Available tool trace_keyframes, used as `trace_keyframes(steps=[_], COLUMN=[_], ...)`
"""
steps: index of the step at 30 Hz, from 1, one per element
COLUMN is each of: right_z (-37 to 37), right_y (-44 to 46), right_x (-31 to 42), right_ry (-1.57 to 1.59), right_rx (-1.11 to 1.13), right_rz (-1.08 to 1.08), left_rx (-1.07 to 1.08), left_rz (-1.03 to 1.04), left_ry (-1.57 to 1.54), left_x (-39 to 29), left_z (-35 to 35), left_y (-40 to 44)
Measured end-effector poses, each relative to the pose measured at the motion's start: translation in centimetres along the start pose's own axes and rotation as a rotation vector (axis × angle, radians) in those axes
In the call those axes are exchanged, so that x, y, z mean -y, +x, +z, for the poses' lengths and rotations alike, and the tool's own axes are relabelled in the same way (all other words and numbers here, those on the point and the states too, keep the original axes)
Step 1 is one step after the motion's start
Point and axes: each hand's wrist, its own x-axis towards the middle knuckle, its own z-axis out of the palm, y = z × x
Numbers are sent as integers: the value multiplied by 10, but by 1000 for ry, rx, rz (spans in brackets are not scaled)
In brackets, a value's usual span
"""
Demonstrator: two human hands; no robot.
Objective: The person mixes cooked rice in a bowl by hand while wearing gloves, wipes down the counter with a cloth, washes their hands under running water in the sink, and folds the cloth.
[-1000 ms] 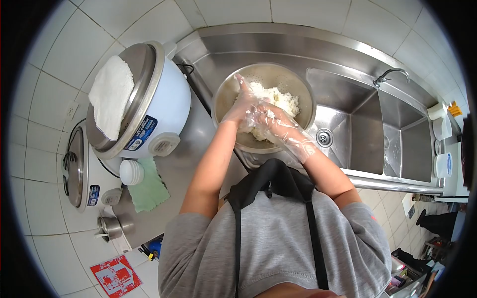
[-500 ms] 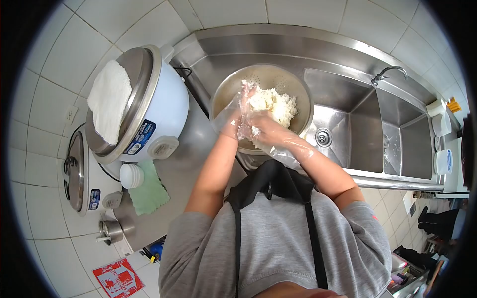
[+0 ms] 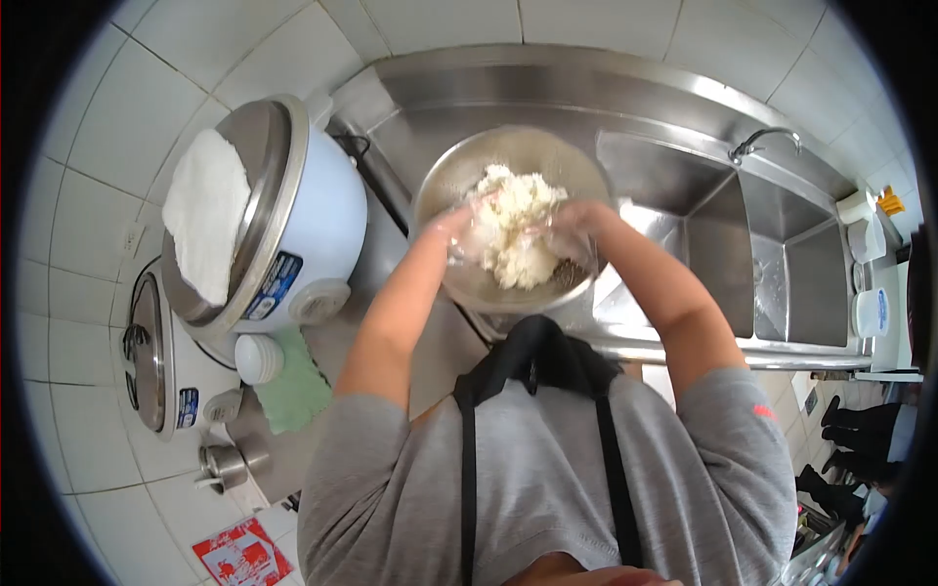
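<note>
A clump of white cooked rice [image 3: 524, 200] lies in a wide metal colander [image 3: 440, 181], its holes visible in the earlier view. My left hand [image 3: 469, 232], in a clear plastic glove, curls into the rice from the left. From the right, my right hand [image 3: 576, 232], gloved the same way and smeared by motion, closes in on the clump. Both hands are down inside the colander with rice between them. Fingertips on each side are partly buried or blurred.
Left of me stand a large rice cooker [image 3: 327, 210] with a white cloth [image 3: 207, 215] on its lid and a smaller cooker [image 3: 149, 352]. White cups [image 3: 258, 359] sit by a green cloth [image 3: 291, 386]. To the right are a steel sink [image 3: 718, 249] and faucet [image 3: 767, 142].
My hands, together with one crossing over the other, have separated to the left and right sides of the rice. The rice now spreads nearer to me in the colander.
</note>
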Motion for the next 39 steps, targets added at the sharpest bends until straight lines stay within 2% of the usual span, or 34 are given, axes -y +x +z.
trace_keyframes(steps=[2, 4, 6, 7, 10, 11, 13, 15, 18, 21, 24, 25, 28, 31, 34, 37, 39], right_z=[-4, 7, 19, 21, 21, 15, 11, 18, 18, 11, -6, -11, -4, -4, -7, -6, -8], right_y=[12, 22, 24, 10, 26, 49, 59, 65, 68, 57, 30, 31, 5, -25, -19, -34, -19], right_x=[-14, -25, -18, -15, -15, -24, -33, -37, -32, -23, -6, -4, 5, 10, 13, 15, 6], right_ry=[262, 493, 671, 749, 447, 252, -7, 460, 505, 543, -267, -432, -279, -326, -211, -263, -224], right_rx=[135, 235, 270, 296, 130, 144, -43, 1, -186, -180, -524, -519, -560, -524, -482, -554, -559], right_rz=[-239, -343, -342, -476, -548, -615, -817, -1013, -848, -893, -687, -734, -694, -629, -554, -650, -686], left_rx=[102, 132, 175, 176, 172, 171, 164, 157, 162, 202, 68, 65, -192, -436, -496, -647, -577], left_rz=[38, 45, 65, 67, 84, 104, 161, 241, 359, 522, 668, 697, 615, 797, 994, 1115, 1090], left_ry=[-111, -233, -206, -206, -166, -120, -5, 108, 165, 137, 190, 173, 505, 1125, 1053, 1237, 1207], left_x=[-7, -7, -8, -10, -9, -8, -3, 1, 2, -2, -4, -3, -8, -16, -8, -11, -7], left_z=[14, 37, 51, 52, 43, 37, 24, 13, 5, 10, 26, 31, 36, 52, 43, 41, 37], left_y=[2, -22, -43, -43, -32, -24, -7, 7, 18, 17, -13, -18, -34, -55, -41, -40, -44])
